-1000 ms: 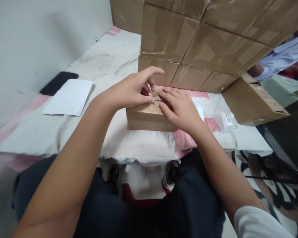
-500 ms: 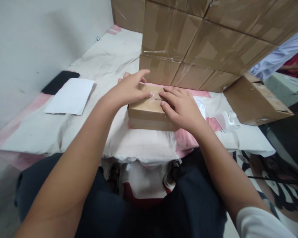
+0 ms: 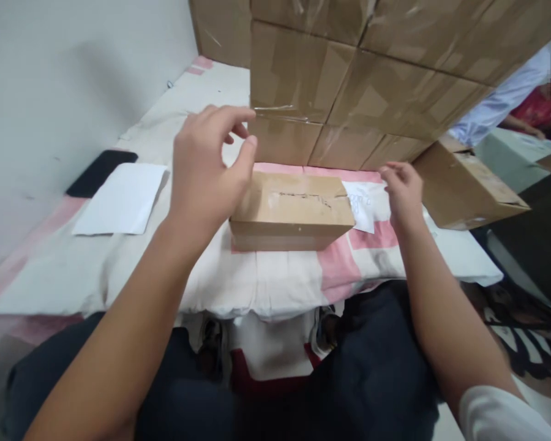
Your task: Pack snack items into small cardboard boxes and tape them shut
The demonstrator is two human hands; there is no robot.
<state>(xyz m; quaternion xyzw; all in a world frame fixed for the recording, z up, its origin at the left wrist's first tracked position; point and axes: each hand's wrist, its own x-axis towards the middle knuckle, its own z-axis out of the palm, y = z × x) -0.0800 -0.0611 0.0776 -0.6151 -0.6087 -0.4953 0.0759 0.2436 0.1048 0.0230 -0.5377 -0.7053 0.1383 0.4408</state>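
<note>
A small taped cardboard box lies on the cloth-covered surface in front of me. My left hand hovers above the box's left end with its fingers spread and curved, holding nothing. My right hand is off the box, just to its right, above a white slip of paper. Its fingers are loosely bent and nothing shows in them.
A tall stack of taped cardboard boxes stands right behind the small box. Another box lies tilted at the right. A white sheet and a black flat object lie at the left by the wall. Another person's sleeve shows far right.
Both hands have left the box top. The left hand rose and opened above the left end; the right hand moved off to the right side.
</note>
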